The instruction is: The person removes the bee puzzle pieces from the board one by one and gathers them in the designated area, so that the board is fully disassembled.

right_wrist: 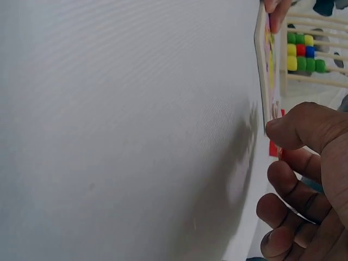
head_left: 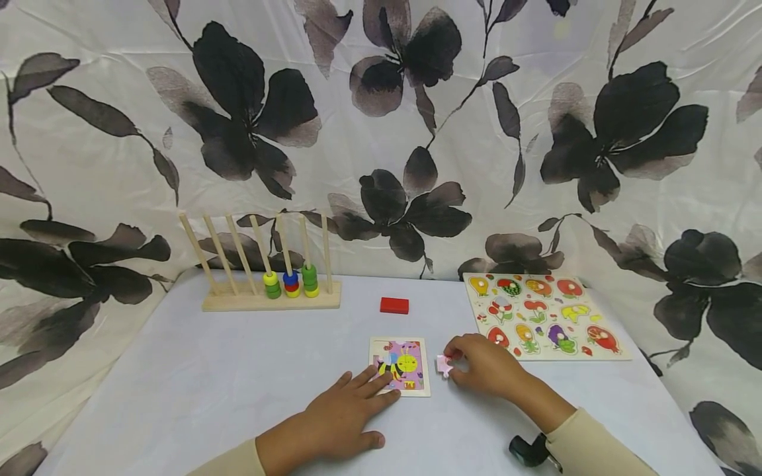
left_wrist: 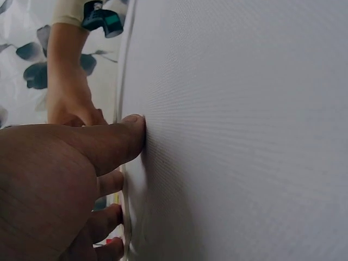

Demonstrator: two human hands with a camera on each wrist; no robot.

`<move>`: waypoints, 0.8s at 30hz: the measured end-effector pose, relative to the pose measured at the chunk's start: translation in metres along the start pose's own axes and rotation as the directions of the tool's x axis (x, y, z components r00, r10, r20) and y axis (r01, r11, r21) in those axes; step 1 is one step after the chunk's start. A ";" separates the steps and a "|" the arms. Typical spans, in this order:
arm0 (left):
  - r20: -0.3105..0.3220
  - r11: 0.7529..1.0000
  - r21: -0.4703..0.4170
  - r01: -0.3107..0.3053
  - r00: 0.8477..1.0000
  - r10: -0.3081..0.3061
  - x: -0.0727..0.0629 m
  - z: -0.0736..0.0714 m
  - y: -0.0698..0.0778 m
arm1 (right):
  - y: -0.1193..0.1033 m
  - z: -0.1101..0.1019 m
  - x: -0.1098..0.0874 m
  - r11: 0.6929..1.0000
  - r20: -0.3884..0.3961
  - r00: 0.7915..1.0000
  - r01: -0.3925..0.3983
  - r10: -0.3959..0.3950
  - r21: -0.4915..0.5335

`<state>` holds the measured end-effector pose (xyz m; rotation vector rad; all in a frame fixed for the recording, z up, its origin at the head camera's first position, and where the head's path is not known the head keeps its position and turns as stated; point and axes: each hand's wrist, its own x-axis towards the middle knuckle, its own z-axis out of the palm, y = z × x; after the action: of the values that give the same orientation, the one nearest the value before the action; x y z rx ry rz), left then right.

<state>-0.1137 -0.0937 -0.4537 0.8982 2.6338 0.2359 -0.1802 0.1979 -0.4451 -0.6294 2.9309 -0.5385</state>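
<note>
A small square bee puzzle in a pale wooden frame lies flat at the middle of the table. My left hand rests with spread fingers, their tips on the puzzle's left and lower part; in the left wrist view its thumb touches the white cloth. Just right of the puzzle, my right hand pinches a pink puzzle piece between thumb and fingers. In the right wrist view the piece is mostly hidden behind the thumb.
A wooden peg abacus with several coloured rings stands at the back left. Behind the puzzle lies a red block. A fruit puzzle board is at the right, beyond my right hand. The table has a white cloth.
</note>
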 end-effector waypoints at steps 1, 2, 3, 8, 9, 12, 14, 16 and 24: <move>0.000 1.000 -0.003 -0.001 1.000 0.001 0.000 0.000 0.000 | 0.001 -0.001 -0.001 1.000 0.003 1.000 -0.003 0.003 0.004; 0.000 1.000 -0.004 0.000 1.000 0.000 0.000 0.001 -0.001 | 0.002 -0.001 -0.002 1.000 0.005 1.000 -0.005 0.005 0.006; -0.001 1.000 -0.007 -0.001 1.000 0.001 0.001 0.001 -0.001 | 0.004 -0.002 -0.003 1.000 0.008 1.000 -0.005 0.005 0.008; -0.009 1.000 0.000 -0.011 1.000 0.011 0.000 0.001 -0.002 | 0.011 -0.005 -0.010 0.999 0.024 1.000 -0.011 0.010 0.035; -0.011 1.000 0.003 -0.014 1.000 0.014 -0.001 0.001 -0.002 | 0.012 -0.006 -0.011 0.999 0.028 0.999 -0.016 0.015 0.040; -0.013 1.000 0.008 -0.018 1.000 0.018 -0.001 0.001 -0.002 | 0.017 -0.007 -0.016 0.998 0.040 0.999 -0.033 0.031 0.046; -0.010 1.000 0.006 -0.018 1.000 0.018 -0.001 0.001 -0.002 | 0.020 -0.008 -0.018 0.998 0.047 0.998 -0.042 0.039 0.052; -0.006 1.000 0.004 -0.019 1.000 0.019 -0.001 0.000 -0.002 | 0.023 -0.009 -0.021 0.997 0.051 0.998 -0.044 0.041 0.056; -0.012 1.000 0.003 -0.027 1.000 0.027 -0.002 0.001 -0.002 | 0.036 -0.012 -0.027 0.998 0.057 0.998 -0.020 0.017 0.061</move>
<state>-0.1125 -0.0967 -0.4547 0.9363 2.6351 0.2446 -0.1709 0.2433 -0.4464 -0.5997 2.8525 -0.5962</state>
